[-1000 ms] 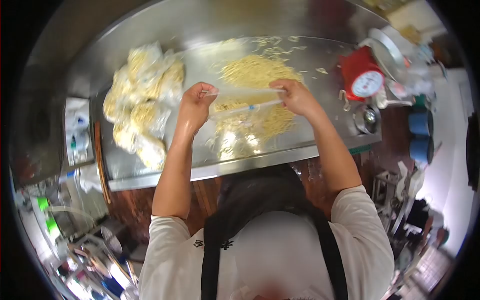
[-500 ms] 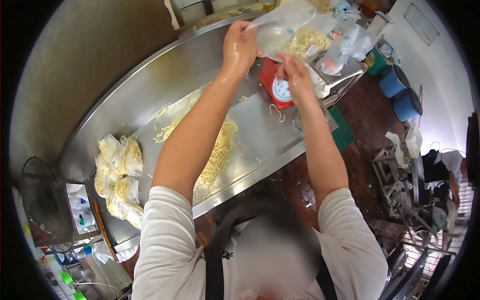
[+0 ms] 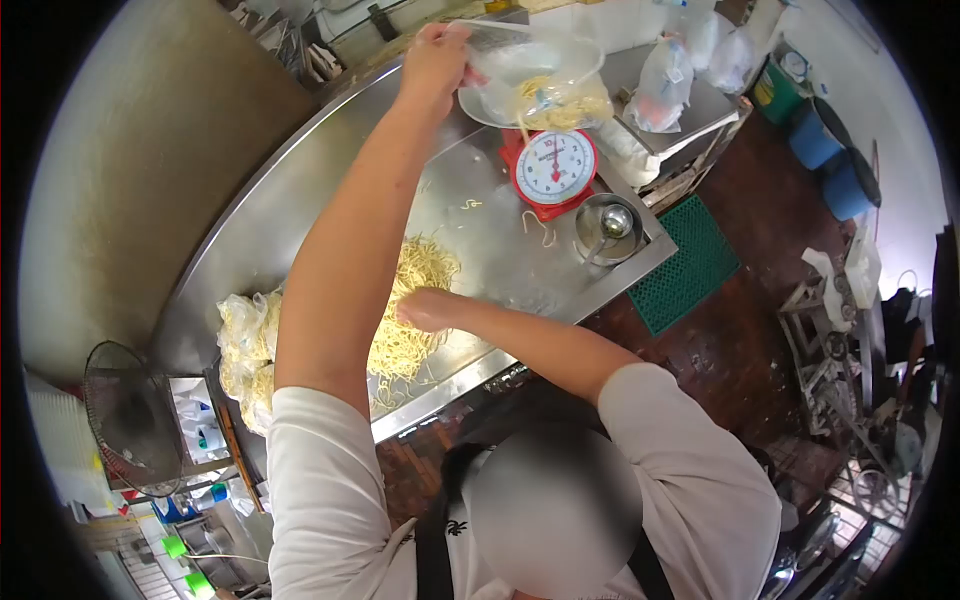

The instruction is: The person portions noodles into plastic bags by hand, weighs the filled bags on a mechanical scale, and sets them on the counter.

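My left hand (image 3: 437, 65) is closed on the edge of a clear plastic bag (image 3: 585, 70) at the top of the view. Some yellow noodles (image 3: 565, 112) lie in the bag, which rests over the pan of a red dial scale (image 3: 553, 168). Down at the middle of the steel table, my right hand (image 3: 425, 308) touches a loose noodle pile (image 3: 425, 265). Its fingertips are hidden among the noodles, so their grip does not show.
Filled noodle bags (image 3: 245, 340) are stacked at the table's left end. A metal bowl with a ladle (image 3: 610, 228) stands right of the scale. Several stray noodles lie on the steel tabletop (image 3: 490, 250). A green mat (image 3: 687, 262) lies on the floor.
My right hand has left the bag and come down to the noodle pile. My left hand keeps hold of the bag. The scale dial and the ladle bowl now show fully.
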A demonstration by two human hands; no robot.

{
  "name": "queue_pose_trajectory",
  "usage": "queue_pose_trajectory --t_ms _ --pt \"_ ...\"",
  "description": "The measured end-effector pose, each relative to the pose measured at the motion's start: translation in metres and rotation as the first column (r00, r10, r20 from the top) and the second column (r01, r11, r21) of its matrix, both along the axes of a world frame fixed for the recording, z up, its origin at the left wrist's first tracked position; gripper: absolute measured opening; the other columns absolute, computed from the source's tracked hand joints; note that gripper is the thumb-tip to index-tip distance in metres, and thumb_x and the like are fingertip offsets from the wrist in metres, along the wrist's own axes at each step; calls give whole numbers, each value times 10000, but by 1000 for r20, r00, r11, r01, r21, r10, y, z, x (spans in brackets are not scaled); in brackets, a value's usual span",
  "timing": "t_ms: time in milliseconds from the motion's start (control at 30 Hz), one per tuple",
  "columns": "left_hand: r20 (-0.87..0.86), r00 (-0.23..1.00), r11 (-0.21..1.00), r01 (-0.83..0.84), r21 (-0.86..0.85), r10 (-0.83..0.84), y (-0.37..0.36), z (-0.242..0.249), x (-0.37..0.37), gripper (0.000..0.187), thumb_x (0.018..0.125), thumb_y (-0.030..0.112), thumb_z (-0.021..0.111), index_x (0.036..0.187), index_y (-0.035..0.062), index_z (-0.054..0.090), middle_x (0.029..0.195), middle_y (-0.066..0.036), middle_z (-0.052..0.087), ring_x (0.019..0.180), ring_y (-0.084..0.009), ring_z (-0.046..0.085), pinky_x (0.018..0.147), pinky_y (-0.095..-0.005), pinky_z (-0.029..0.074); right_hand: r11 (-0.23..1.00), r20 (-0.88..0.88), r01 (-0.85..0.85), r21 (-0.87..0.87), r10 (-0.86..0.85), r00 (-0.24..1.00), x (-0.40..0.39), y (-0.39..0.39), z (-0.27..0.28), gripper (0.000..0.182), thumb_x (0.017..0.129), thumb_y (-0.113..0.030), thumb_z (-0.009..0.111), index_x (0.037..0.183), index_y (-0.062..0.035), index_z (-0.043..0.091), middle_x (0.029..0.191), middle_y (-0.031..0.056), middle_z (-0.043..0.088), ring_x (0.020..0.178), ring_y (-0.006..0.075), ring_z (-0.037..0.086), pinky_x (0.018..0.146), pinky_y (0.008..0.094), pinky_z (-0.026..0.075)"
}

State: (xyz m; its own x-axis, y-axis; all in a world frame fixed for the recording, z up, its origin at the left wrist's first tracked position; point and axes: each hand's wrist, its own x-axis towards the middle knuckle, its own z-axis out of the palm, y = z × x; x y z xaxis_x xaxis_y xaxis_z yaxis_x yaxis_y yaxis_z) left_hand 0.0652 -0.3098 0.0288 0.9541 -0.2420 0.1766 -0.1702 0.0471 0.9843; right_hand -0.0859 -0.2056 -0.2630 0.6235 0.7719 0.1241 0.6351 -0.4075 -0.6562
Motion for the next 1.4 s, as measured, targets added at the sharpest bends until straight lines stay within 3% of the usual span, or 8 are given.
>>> queue_pose_trajectory --t_ms 67,200,267,367,600,733,867,1400 --pt "-21 1000 999 -23 -32 22 -1 -8 0 209 933 209 616 990 21 544 643 -3 472 468 -128 459 540 -352 559 883 -65 207 421 -198 978 20 28 2 169 857 -134 562 882 -18 682 925 181 671 891 372 641 816 482 503" --pt "2 1000 1000 -12 -15 12 -2 -12 3 293 901 255 667 1012 6 560 694 -35 543 472 -121 499 478 -330 549 798 232 603 -7 -585 777 -12 24 40 201 826 -150 596 900 3 702 1015 225 675 971 370 645 877 484 493" --pt "7 998 996 -68 65 67 -5 -11 -1 337 871 258 704 1028 2 551 718 -48 556 477 -125 508 474 -335 547 946 -243 146 -290 -220 945 -22 -28 103 211 825 -158 602 908 10 699 1013 250 672 980 363 651 884 475 496" --pt "-29 992 988 -119 96 122 -5 -17 -8 421 829 267 751 1066 -7 534 747 -67 572 481 -130 518 467 -346 540 921 -256 136 -364 -239 937 -37 -60 107 233 834 -106 602 1048 -52 676 1079 237 654 1043 343 628 833 448 509" --pt "-71 993 974 77 -213 -94 1 -45 -3 214 935 197 615 971 -13 598 634 -22 496 462 -119 469 446 -318 479 883 -242 469 11 -452 858 -50 -105 60 248 871 -193 614 1091 -90 666 1020 153 677 976 350 638 839 436 508" --pt "82 995 983 -43 -179 59 23 3 -30 242 994 211 528 1019 -1 643 585 37 394 465 -79 352 440 -266 314 672 164 563 481 -700 696 -49 -146 158 248 937 -188 605 1169 -119 657 1106 114 672 982 277 648 854 376 511" --pt "154 982 992 -101 -72 111 112 26 -19 189 952 185 554 931 34 666 656 22 516 542 -96 435 498 -277 360 595 1 594 541 -707 707 -42 -186 235 158 922 -111 607 1046 -60 691 935 106 691 858 200 659 782 305 507" --pt "-391 885 922 -100 373 254 405 -110 -181 324 1006 312 542 965 24 683 511 75 362 402 -39 294 376 -234 242 817 278 522 -245 -456 845 50 101 -83 191 845 -54 486 862 8 666 960 224 656 947 383 625 817 459 511"
